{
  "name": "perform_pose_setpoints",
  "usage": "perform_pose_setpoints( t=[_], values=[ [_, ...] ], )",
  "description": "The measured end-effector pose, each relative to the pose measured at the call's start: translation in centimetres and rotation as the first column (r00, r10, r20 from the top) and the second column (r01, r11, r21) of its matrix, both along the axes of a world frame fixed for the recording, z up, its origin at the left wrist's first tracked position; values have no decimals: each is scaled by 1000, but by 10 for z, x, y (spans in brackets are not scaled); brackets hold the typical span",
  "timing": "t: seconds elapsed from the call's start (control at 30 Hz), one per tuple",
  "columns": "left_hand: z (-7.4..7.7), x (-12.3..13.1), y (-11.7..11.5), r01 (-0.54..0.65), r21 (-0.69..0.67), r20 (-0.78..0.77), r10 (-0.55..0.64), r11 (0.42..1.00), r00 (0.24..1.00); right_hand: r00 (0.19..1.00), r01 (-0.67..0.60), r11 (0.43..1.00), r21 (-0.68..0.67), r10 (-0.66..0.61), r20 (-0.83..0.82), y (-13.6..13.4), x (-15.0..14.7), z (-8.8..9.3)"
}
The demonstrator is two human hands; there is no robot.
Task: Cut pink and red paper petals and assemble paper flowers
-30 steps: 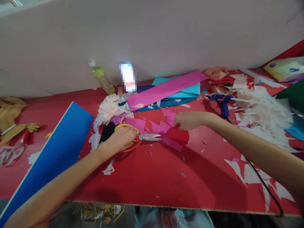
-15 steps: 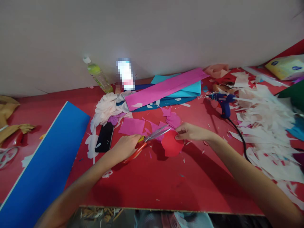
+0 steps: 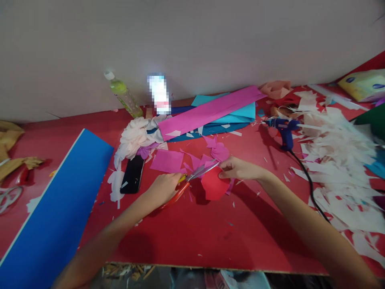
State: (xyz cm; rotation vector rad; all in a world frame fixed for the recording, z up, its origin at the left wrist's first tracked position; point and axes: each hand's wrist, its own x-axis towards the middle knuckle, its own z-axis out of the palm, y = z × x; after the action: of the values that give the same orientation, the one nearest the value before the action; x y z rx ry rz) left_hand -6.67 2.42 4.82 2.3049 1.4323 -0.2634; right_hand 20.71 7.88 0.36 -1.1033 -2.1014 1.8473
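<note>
My left hand point(image 3: 166, 187) is closed round the handles of a pair of scissors point(image 3: 180, 192), one handle orange-red and the other yellow. The blades point right and reach the upper edge of a round-edged red paper piece point(image 3: 214, 185). My right hand point(image 3: 234, 168) pinches that paper at its upper right side, between thumb and fingers, just beyond the blade tips. Pink paper pieces point(image 3: 166, 160) lie on the red tabletop point(image 3: 186, 237) behind the scissors. A black phone point(image 3: 132, 174) rests flat to the left of my left hand.
A blue board point(image 3: 63, 200) lies at left. Behind are a green bottle point(image 3: 125, 96), a lit screen point(image 3: 159, 94), a pale paper flower point(image 3: 132, 138) and a long pink strip point(image 3: 210, 112). At right, a blue glue gun point(image 3: 284, 130) with a cord stands by white scraps point(image 3: 333, 156).
The scissors have moved slightly right, and their blades have come closer together at the red paper. The red paper has turned and shifted slightly left in my right hand.
</note>
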Motion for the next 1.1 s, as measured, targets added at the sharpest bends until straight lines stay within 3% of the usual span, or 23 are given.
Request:
perform_pose_setpoints(
  t=[0.43,0.57,0.73,0.83,0.93,1.03,1.1],
  values=[
    [4,-3,1,37,0,-9,-37,999,999,999,-23,998,64,21,30,0,-1,8],
    [-1,-7,-1,-73,3,70,73,997,995,997,-40,996,74,35,63,2,-2,10],
    [-17,-10,5,-252,188,-3,257,949,966,996,-67,994,86,61,65,3,-2,9],
    [-26,-8,8,-279,228,-135,314,933,940,995,-78,996,51,75,72,2,-3,7],
    [-24,-5,6,-227,282,-203,289,932,935,994,-90,996,21,88,72,2,-3,5],
    [-15,1,1,-197,337,-133,254,921,958,993,-94,995,30,91,79,1,-5,7],
    [-12,8,-1,-244,290,50,240,925,969,991,-104,993,61,98,91,1,-8,9]
  ],
)
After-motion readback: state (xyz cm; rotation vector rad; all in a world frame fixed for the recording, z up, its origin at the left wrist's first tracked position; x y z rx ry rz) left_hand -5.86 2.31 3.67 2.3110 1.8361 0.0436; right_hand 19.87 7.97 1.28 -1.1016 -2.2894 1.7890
